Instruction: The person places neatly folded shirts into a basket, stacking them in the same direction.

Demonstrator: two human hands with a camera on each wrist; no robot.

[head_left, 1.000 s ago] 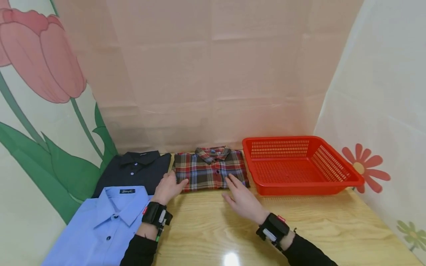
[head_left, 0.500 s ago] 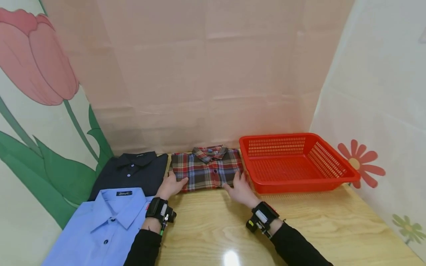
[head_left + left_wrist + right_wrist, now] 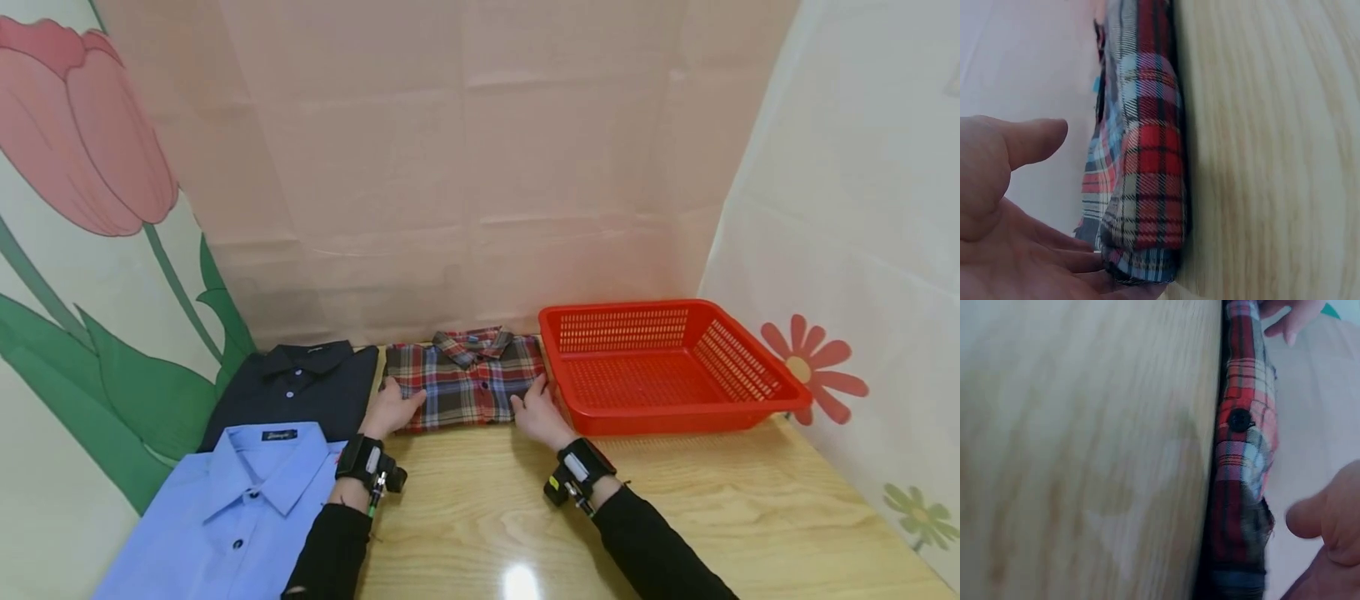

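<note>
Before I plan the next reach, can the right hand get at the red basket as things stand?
Probably yes: the right hand, by the plaid shirt, is close to the red basket, and nothing visible blocks the way between them.

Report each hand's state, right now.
Left hand: open, at the left end of the plaid shirt, thumb clear of it.
Right hand: open, at the shirt's right end, thumb clear too.
</note>
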